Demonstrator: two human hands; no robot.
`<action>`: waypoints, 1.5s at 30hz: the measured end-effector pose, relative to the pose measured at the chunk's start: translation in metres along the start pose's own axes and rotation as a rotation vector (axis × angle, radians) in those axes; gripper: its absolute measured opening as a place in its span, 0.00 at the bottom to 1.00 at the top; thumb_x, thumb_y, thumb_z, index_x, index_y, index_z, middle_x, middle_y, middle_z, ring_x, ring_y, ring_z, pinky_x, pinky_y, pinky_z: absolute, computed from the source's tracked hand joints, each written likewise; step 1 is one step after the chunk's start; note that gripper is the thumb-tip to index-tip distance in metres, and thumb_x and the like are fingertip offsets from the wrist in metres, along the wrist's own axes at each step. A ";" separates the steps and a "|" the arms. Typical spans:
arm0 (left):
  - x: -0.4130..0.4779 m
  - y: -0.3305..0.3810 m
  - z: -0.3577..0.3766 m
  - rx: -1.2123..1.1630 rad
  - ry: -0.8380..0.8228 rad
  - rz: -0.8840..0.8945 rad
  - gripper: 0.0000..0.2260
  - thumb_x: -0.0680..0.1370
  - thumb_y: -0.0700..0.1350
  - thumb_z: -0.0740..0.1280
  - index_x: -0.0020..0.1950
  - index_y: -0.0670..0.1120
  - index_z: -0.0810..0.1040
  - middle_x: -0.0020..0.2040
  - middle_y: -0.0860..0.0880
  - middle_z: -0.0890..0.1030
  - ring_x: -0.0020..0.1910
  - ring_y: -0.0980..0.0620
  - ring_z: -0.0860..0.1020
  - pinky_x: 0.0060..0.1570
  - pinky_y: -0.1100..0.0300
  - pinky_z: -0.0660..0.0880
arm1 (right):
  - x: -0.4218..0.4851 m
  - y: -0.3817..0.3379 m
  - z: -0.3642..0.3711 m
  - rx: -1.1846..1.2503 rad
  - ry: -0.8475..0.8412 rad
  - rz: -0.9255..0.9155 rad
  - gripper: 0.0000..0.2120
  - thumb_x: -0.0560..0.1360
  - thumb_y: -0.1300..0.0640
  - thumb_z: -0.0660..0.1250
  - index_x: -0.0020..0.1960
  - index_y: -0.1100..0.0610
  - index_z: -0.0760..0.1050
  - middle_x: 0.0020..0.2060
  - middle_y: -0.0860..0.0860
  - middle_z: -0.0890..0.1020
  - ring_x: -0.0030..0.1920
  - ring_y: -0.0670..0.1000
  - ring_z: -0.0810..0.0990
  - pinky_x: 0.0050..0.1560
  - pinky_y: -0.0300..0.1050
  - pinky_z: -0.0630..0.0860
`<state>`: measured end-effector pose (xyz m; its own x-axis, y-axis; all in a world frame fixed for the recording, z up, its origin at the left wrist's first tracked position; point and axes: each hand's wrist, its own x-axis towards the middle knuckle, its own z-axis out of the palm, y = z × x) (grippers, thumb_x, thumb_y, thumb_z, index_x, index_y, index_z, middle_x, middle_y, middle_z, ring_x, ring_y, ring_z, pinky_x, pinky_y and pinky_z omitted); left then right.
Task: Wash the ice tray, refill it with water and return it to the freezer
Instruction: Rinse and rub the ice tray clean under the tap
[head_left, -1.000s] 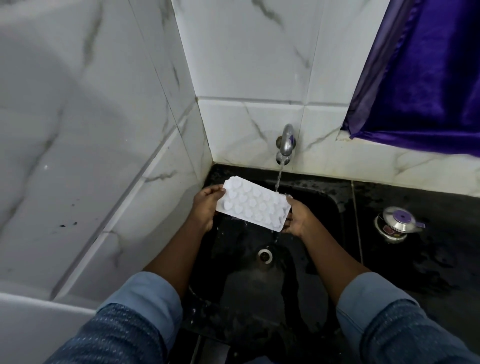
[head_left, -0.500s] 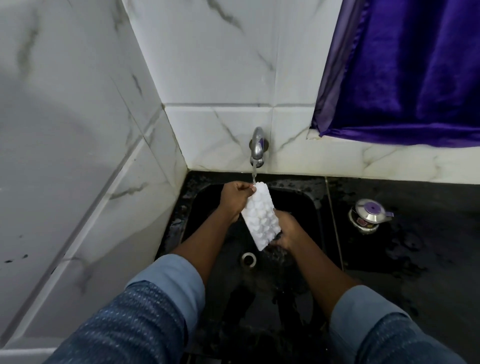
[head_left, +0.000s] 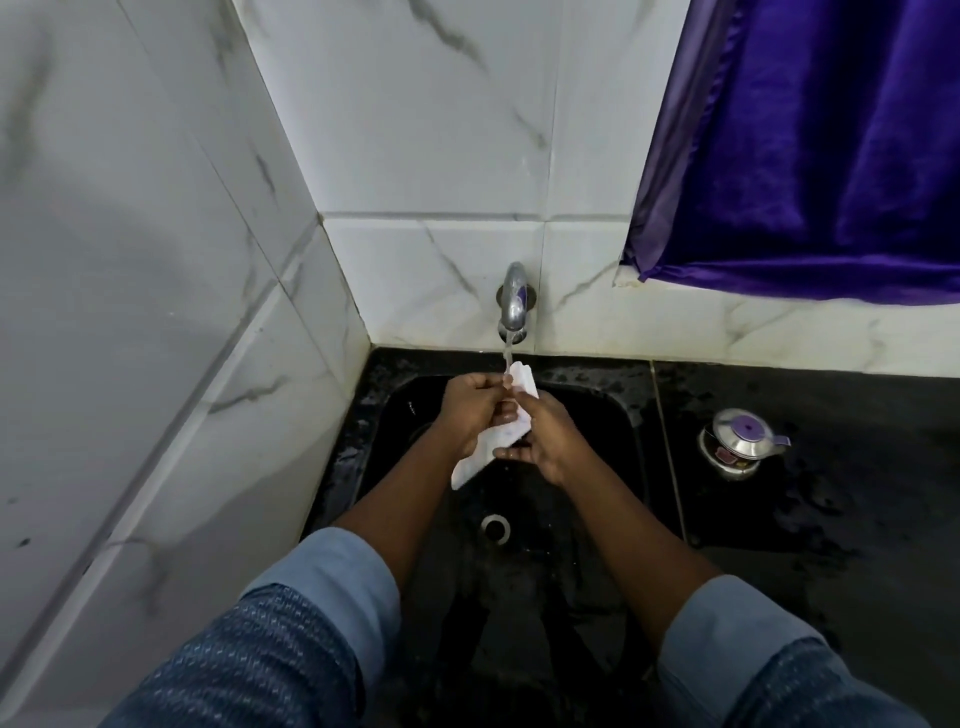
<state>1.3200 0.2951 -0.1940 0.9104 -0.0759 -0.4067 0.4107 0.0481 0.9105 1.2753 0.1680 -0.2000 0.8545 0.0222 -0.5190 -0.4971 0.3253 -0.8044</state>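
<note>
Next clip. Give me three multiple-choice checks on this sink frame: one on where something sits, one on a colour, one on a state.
1. Where does the steel container stand?
A. On the black counter right of the sink
B. Inside the sink
C. On the tiled ledge under the curtain

2. What colour is the curtain?
A. Green
B. White
C. Purple

3. What is the tap doing?
A. Shut off
B. Running onto the ice tray, gripped by the left hand and the right hand
C. Dripping into a bucket

Answers:
1 A: it sits on the wet counter beyond the sink's right rim.
2 C: the cloth at the upper right is purple.
3 B: a stream falls from the spout to the tray's top end.
</note>
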 end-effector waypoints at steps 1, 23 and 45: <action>0.004 -0.004 -0.007 0.096 0.053 0.063 0.07 0.80 0.34 0.71 0.47 0.42 0.87 0.41 0.44 0.88 0.36 0.49 0.84 0.45 0.53 0.84 | 0.003 0.002 -0.003 0.008 0.036 -0.021 0.18 0.84 0.43 0.65 0.68 0.52 0.76 0.61 0.58 0.84 0.57 0.61 0.86 0.49 0.61 0.85; 0.005 -0.021 -0.011 -0.369 0.049 -0.453 0.45 0.78 0.78 0.47 0.66 0.43 0.84 0.59 0.39 0.87 0.59 0.37 0.86 0.66 0.35 0.78 | 0.035 0.005 -0.089 -0.807 0.717 -0.345 0.23 0.83 0.47 0.62 0.64 0.66 0.77 0.61 0.65 0.81 0.64 0.66 0.78 0.61 0.54 0.72; -0.011 -0.042 -0.035 -0.504 0.122 -0.418 0.51 0.75 0.81 0.44 0.64 0.39 0.82 0.55 0.38 0.88 0.52 0.41 0.88 0.56 0.46 0.82 | 0.006 0.036 0.001 -1.743 -0.487 -0.822 0.38 0.85 0.34 0.40 0.86 0.57 0.46 0.85 0.54 0.47 0.84 0.52 0.42 0.83 0.50 0.39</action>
<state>1.2951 0.3287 -0.2303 0.6563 -0.0773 -0.7505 0.6762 0.5013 0.5398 1.2628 0.1812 -0.2321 0.7257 0.6836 -0.0775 0.6407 -0.7126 -0.2859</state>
